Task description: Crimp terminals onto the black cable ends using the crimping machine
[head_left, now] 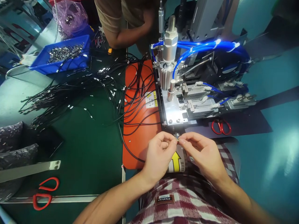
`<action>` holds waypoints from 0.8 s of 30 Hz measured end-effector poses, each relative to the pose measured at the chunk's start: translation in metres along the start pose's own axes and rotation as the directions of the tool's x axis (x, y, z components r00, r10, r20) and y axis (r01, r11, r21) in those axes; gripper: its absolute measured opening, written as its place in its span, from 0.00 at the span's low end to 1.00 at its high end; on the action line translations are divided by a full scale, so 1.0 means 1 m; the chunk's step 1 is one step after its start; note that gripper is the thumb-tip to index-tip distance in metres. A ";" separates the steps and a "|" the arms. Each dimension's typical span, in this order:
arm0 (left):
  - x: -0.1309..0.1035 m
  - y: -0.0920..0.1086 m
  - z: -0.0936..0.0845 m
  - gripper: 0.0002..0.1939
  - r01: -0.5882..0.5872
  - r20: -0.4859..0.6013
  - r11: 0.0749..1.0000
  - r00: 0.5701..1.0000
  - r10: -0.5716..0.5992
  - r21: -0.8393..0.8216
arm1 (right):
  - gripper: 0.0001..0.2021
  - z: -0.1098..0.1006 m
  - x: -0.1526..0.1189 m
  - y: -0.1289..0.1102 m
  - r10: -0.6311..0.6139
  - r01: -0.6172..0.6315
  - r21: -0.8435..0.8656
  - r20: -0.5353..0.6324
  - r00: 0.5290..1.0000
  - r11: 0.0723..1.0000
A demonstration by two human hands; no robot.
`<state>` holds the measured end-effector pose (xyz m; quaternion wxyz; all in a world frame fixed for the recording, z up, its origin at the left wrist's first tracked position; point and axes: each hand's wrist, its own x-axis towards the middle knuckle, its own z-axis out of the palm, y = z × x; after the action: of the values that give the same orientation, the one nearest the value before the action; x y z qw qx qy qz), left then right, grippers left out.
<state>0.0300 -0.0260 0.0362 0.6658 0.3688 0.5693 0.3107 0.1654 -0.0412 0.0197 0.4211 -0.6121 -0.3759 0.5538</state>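
Observation:
My left hand [161, 152] and my right hand [202, 152] meet just in front of the machine, each closed in a pinch. Between their fingertips is a small shiny metal connector [177, 137], partly hidden by the fingers. A black cable [134, 157] curves across the orange plate [137, 146] and disappears behind my left hand. Directly beyond my fingers stands the silver pneumatic machine [171, 112], with several black cables lying along its left side. Below my hands a yellow arrow label [177, 162] shows.
A blue bin [67, 67] of small metal parts stands at the back left, near bundled black cables [42, 99] on the green table [93, 155]. Red-handled scissors [42, 199] lie front left, another red pair [221, 127] right. Across the table stands a person [130, 34].

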 end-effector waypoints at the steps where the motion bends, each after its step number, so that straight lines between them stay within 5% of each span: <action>1: 0.000 0.000 0.000 0.09 -0.005 -0.003 1.000 1.000 0.005 0.007 | 0.10 0.000 0.000 0.001 -0.006 0.006 -0.009 0.001 1.000 1.000; 7: 0.002 -0.001 -0.002 0.09 -0.015 0.003 1.000 1.000 0.015 0.020 | 0.10 -0.001 0.003 0.002 -0.015 0.015 0.001 0.037 0.999 1.000; 14: 0.009 -0.007 -0.008 0.09 -0.180 0.114 0.983 0.977 0.181 -0.017 | 0.14 -0.009 0.012 -0.001 0.147 -0.212 0.158 0.346 0.927 0.964; 18: 0.016 -0.001 -0.017 0.10 -0.001 0.308 0.990 0.950 0.045 -0.140 | 0.16 -0.011 0.014 0.000 0.134 -0.173 0.097 0.321 0.938 0.980; 21: 0.016 0.005 -0.023 0.09 -0.024 0.287 0.999 0.958 0.010 0.045 | 0.16 -0.012 0.016 0.001 0.136 -0.155 0.044 0.285 0.949 0.987; 24: 0.015 0.005 -0.028 0.05 -0.282 0.185 0.877 0.957 0.225 0.390 | 0.16 -0.015 0.021 0.000 0.121 -0.118 -0.026 0.229 0.966 0.993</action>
<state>0.0044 -0.0073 0.0302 0.5631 0.5924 0.5226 0.2427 0.1820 -0.0234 0.0122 0.3368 -0.5679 -0.3882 0.6429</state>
